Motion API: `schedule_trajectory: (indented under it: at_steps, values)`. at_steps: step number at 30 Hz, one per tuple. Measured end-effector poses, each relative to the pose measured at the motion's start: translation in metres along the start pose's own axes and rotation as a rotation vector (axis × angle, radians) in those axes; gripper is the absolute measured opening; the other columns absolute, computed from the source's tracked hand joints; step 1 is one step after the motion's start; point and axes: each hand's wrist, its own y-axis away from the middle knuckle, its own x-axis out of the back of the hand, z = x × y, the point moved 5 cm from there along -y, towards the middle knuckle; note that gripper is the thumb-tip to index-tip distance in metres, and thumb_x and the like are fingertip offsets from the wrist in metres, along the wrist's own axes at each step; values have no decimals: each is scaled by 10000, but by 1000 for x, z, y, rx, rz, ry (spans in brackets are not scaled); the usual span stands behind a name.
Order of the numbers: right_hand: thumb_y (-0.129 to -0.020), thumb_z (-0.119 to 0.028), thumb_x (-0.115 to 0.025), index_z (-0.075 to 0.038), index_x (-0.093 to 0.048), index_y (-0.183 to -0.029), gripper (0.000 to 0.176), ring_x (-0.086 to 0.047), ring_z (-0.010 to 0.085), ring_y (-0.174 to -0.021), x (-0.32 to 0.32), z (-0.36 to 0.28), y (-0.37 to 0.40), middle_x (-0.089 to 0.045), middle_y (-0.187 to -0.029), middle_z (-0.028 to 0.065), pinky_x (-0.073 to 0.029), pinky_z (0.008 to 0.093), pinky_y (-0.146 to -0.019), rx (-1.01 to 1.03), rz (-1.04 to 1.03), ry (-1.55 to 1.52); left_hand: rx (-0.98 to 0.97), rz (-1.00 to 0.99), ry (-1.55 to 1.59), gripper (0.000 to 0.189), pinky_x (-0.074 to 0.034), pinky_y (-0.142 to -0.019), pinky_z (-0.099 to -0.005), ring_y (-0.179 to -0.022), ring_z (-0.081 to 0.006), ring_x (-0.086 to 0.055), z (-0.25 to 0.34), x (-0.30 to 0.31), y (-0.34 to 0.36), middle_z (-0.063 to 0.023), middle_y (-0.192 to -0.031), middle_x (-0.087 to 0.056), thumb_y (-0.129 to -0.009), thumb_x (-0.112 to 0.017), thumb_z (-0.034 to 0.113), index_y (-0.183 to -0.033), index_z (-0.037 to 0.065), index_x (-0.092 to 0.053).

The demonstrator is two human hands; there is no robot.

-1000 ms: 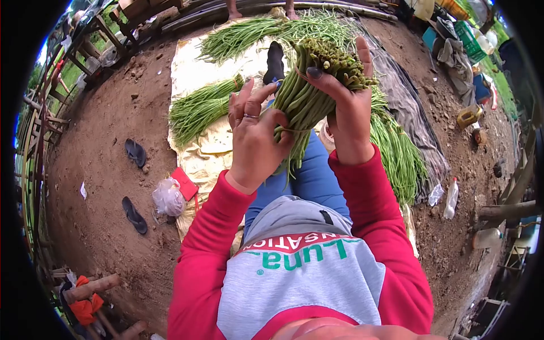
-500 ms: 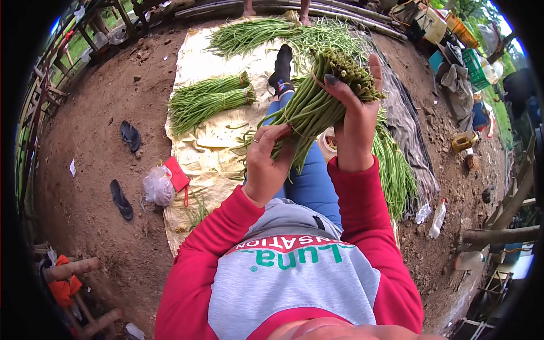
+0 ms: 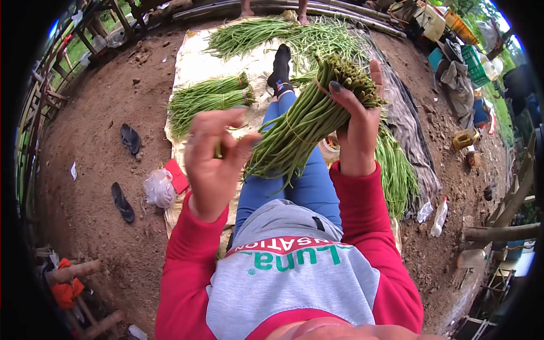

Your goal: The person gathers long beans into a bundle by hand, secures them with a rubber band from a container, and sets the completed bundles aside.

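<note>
A thick bundle of long green beans [image 3: 309, 116] is gripped by my right hand [image 3: 360, 127], thumb across it near the cut stem ends. Rubber bands circle the bundle near its stem end and around its middle. My left hand [image 3: 212, 158] is raised to the left of the bundle, apart from it. Its thumb and index finger are spread, the other fingers are curled, and it looks slightly blurred. Under the bundle, my legs [image 3: 260, 192] stretch out over a pale sheet [image 3: 190, 62]. A container [image 3: 330, 148] is partly hidden behind my right wrist.
Tied bean bundles [image 3: 209, 102] lie left of my legs. Loose beans [image 3: 249, 35] spread at the far end, by a person's bare feet [image 3: 304, 17]. More beans [image 3: 396, 170] lie at right. Slippers [image 3: 130, 139], a plastic bag [image 3: 160, 190] and a bottle [image 3: 439, 216] are around the sheet.
My left hand has let go of the bundle's lower part and moved left and toward me. My right hand still holds the bundle in nearly the same place.
</note>
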Motion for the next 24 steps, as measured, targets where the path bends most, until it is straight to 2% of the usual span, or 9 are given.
schedule_trajectory:
  at_steps: [1, 3, 6, 10, 14, 17, 19, 22, 24]
  values:
    - [-763, 98, -713, -30, -233, -1531, 915, -685, 282, -1005, -4, -2, 4, -639, -1155, 199, -578, 400, -886, -11, -13, 14, 90, -157, -70, 384, -398, -519, -217, -621, -75, -453, 7, -25, 3, -51, -956, -608, -825, -830, 197, -1139, 44, -672]
    - [-760, 99, -713, -36, -242, -1530, 913, -681, 283, -1015, -8, -4, 11, -636, -1164, 196, -574, 401, -894, -17, -31, 17, -4, -206, -204, 309, -498, -533, -376, -602, -246, -594, -3, -57, 10, -103, -923, -625, -836, -797, 190, -1067, 37, -660]
    - [-756, 95, -709, -51, -252, -1533, 913, -667, 282, -1046, -4, -5, 17, -623, -1195, 184, -561, 404, -924, -3, -56, -14, -66, -281, -334, 194, -477, -536, -380, -591, -287, -603, -9, -70, 12, -124, -875, -625, -828, -763, 67, -975, 22, -644]
    - [-752, 97, -710, -62, -273, -1532, 909, -650, 273, -1088, 13, -6, 25, -609, -1219, 178, -550, 402, -947, -25, 26, -11, -156, -511, -334, 115, -481, -524, -402, -610, -292, -601, 15, -76, 25, -97, -763, -559, -905, -681, 131, -866, 64, -596]
    - [-761, 86, -700, -70, -283, -1540, 897, -634, 265, -1114, 29, -11, 32, -592, -1262, 162, -535, 398, -972, 20, 86, 24, 21, -559, -244, 136, -484, -549, -417, -627, -322, -592, -4, -59, 43, -119, -753, -549, -905, -667, 124, -834, 53, -576]
    - [-769, 83, -678, -66, -277, -1546, 887, -640, 278, -1103, 52, -14, 25, -607, -1248, 174, -531, 407, -977, 5, 175, 17, 212, -1000, -431, 208, -519, -635, -467, -715, -379, -629, -43, -31, 81, -169, -776, -609, -945, -599, 206, -836, 34, -637]
    - [-767, 89, -670, -66, -279, -1545, 885, -641, 285, -1104, 67, -20, 18, -611, -1243, 176, -530, 409, -978, 14, 173, -2, 497, -1350, -549, 343, -516, -693, -478, -717, -403, -636, -85, 0, 105, -208, -731, -647, -903, -624, 327, -801, 6, -684]
    - [-758, 86, -661, -74, -285, -1546, 888, -638, 303, -1121, 77, -20, 17, -605, -1258, 186, -527, 417, -988, -1, 150, 9, 514, -1329, -654, 336, -514, -669, -442, -683, -366, -639, -104, 5, 52, -210, -721, -642, -892, -639, 323, -807, 3, -698]
    - [-750, 61, -675, -83, -290, -1546, 896, -633, 305, -1134, 75, -20, 21, -593, -1280, 196, -527, 420, -992, -3, 146, 74, 435, -1141, -694, 339, -502, -644, -414, -638, -314, -613, -101, -19, -22, -192, -689, -622, -912, -625, 319, -828, -2, -692]
